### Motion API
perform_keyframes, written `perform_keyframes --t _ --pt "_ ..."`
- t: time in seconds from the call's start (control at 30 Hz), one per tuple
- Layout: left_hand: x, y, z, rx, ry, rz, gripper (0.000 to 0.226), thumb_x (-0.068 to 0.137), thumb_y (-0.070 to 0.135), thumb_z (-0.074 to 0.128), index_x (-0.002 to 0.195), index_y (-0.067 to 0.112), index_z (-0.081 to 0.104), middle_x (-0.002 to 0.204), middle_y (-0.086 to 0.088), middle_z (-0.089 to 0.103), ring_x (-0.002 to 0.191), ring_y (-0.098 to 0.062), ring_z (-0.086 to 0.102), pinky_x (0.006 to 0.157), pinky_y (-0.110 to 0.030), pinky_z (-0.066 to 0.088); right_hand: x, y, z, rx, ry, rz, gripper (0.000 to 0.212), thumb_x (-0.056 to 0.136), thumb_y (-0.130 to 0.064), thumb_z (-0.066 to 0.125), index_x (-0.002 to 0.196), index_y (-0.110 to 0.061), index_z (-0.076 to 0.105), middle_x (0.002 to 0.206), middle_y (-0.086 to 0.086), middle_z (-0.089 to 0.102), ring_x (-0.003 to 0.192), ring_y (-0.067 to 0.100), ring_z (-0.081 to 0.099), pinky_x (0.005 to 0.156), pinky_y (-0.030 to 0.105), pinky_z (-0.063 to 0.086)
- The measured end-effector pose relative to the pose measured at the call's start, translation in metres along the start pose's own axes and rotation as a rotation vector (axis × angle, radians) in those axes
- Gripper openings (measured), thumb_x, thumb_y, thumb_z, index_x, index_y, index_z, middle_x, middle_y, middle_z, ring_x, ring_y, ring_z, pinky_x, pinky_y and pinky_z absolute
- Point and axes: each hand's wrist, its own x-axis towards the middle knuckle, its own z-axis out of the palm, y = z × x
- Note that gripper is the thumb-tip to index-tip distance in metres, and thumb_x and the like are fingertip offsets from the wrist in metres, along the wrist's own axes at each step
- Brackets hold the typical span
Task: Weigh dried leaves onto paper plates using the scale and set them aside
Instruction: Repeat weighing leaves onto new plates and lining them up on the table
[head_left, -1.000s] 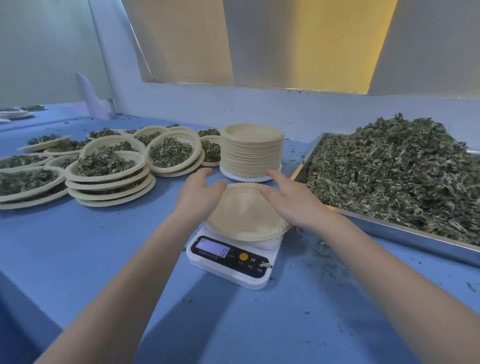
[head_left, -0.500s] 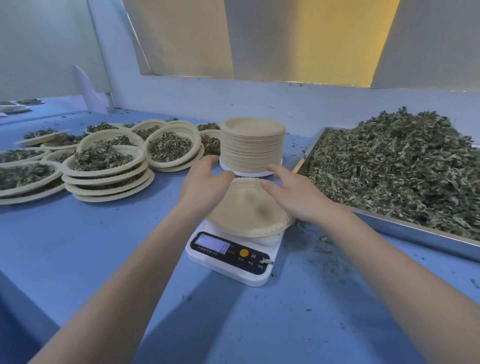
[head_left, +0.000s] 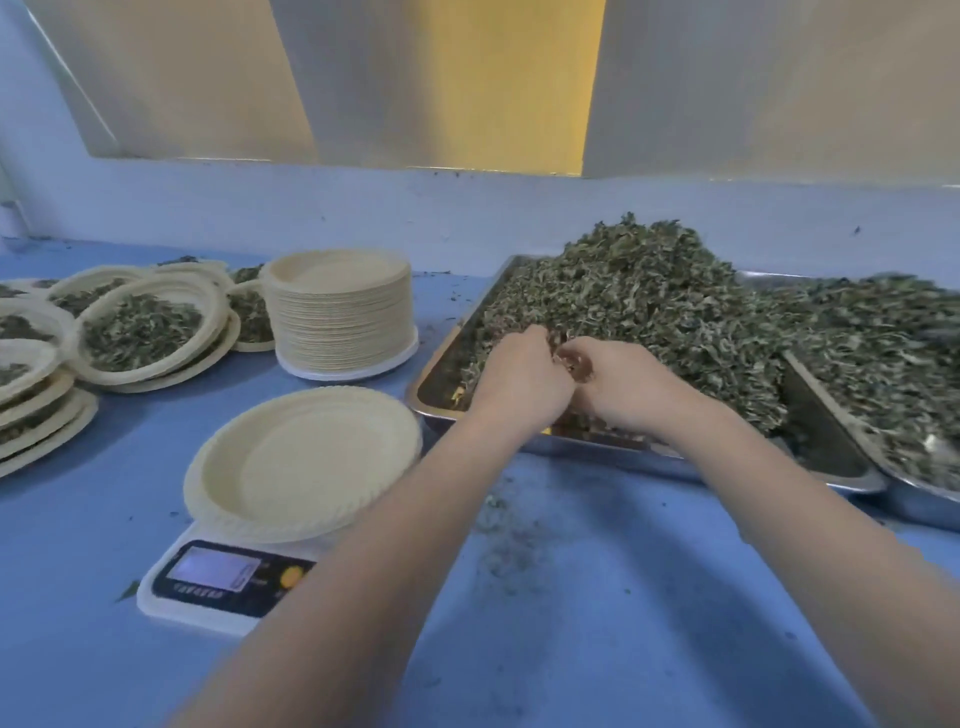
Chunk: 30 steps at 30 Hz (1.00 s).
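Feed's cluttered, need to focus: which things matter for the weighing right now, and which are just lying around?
In use: left hand, right hand, leaf pile, steel tray, empty plate, scale.
Lying about: plate stack, filled plates, second tray, leaf crumbs.

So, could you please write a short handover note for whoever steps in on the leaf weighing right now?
Left hand and right hand: both in the near metal tray, fingers curled into the heap of dried leaves, gathering a handful.
Scale: on the blue table, with one empty paper plate sitting on it; display too blurred to read.
Stack of spare plates: behind the scale.
Done: filled plates stacked at far left.
Left: drop leaves on the empty plate, weigh, set it aside with the filled ones, repeat. A second tray of leaves waits at right.
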Motion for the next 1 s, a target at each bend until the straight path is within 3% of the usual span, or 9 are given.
perform_keyframes --t 0.13,0.3,0.4,0.5,0.63,0.73,0.83,0.9,1.0 --pt "0.023 -0.006 0.024 0.186 -0.123 -0.115 0.037 0.091 0.009 0.048 0.127 0.003 0.041 0.135 -0.021 0.039 0.120 -0.038 0.043 0.093 -0.041 0.039 0.006 0.051 -0.004 -0.140 -0.192 0.207 0.073 0.072 -0.053 0.073 0.129 -0.012 0.051 0.116 0.010 0.064 0.099 0.024 0.059 0.074 0.028 0.044" --pt "0.049 -0.015 0.032 0.419 -0.284 -0.325 0.068 0.091 0.023 0.053 0.148 0.025 0.016 0.147 -0.024 0.022 0.133 -0.046 0.024 0.107 -0.053 0.029 0.033 0.067 0.005 0.105 -0.340 0.334 0.046 0.068 -0.030 0.084 0.092 -0.003 0.057 0.078 0.010 0.067 0.058 0.018 0.066 0.053 0.028 0.056" --pt "0.059 -0.014 0.037 0.402 -0.354 -0.251 0.082 0.087 0.018 0.056 0.151 0.032 0.006 0.148 -0.020 0.029 0.131 -0.037 0.035 0.106 -0.048 0.034 0.049 0.056 0.016 0.241 -0.361 0.243 0.057 0.075 -0.007 0.075 0.127 0.000 0.051 0.090 0.013 0.069 0.065 0.020 0.068 0.067 0.035 0.060" --pt "0.060 -0.016 0.038 0.085 -0.359 -0.148 0.085 0.080 0.009 0.061 0.149 0.033 0.018 0.132 -0.010 0.052 0.088 -0.020 0.057 0.072 -0.027 0.047 0.059 0.055 0.017 0.276 -0.377 0.129 0.069 0.077 0.000 0.069 0.140 -0.011 0.043 0.096 0.010 0.062 0.061 0.017 0.063 0.053 0.025 0.056" --pt "0.067 -0.029 0.026 0.149 -0.185 -0.177 0.083 0.076 0.030 0.067 0.147 0.034 0.023 0.142 -0.007 0.041 0.122 -0.032 0.044 0.102 -0.042 0.038 0.068 0.078 0.004 0.219 -0.312 0.114 0.069 0.078 -0.017 0.069 0.141 -0.025 0.041 0.110 0.001 0.057 0.077 0.015 0.060 0.058 0.027 0.052" --pt "0.067 -0.028 0.029 0.281 -0.300 -0.312 0.093 0.074 0.042 0.066 0.150 0.025 0.015 0.150 -0.015 0.027 0.136 -0.040 0.025 0.110 -0.048 0.027 0.072 0.079 0.013 0.120 -0.317 0.106 0.064 0.084 -0.017 0.056 0.144 -0.025 0.037 0.127 0.010 0.051 0.072 0.019 0.057 0.066 0.033 0.048" --pt "0.064 -0.024 0.036 0.254 -0.453 -0.264 0.089 0.076 0.030 0.064 0.149 0.019 0.015 0.127 -0.013 0.052 0.110 -0.029 0.054 0.091 -0.036 0.046 0.067 0.073 0.017 0.119 -0.402 0.010 0.061 0.088 -0.016 0.048 0.145 -0.033 0.033 0.128 0.003 0.050 0.085 0.014 0.060 0.070 0.028 0.047" --pt "0.059 -0.021 0.029 0.186 -0.497 -0.234 0.086 0.078 0.023 0.063 0.150 0.022 0.016 0.108 -0.006 0.060 0.084 -0.019 0.060 0.070 -0.027 0.047 0.058 0.072 0.008 0.226 -0.470 0.007 0.062 0.088 -0.019 0.049 0.144 -0.041 0.032 0.120 -0.003 0.058 0.072 0.001 0.063 0.062 0.016 0.045" --pt "0.055 -0.020 0.014 0.142 -0.539 -0.206 0.096 0.076 0.021 0.067 0.151 0.033 0.009 0.137 -0.009 0.049 0.108 -0.025 0.058 0.079 -0.032 0.048 0.050 0.076 -0.006 0.246 -0.579 -0.007 0.075 0.080 -0.043 0.066 0.142 -0.051 0.024 0.147 0.004 0.040 0.072 0.000 0.066 0.079 0.019 0.042"
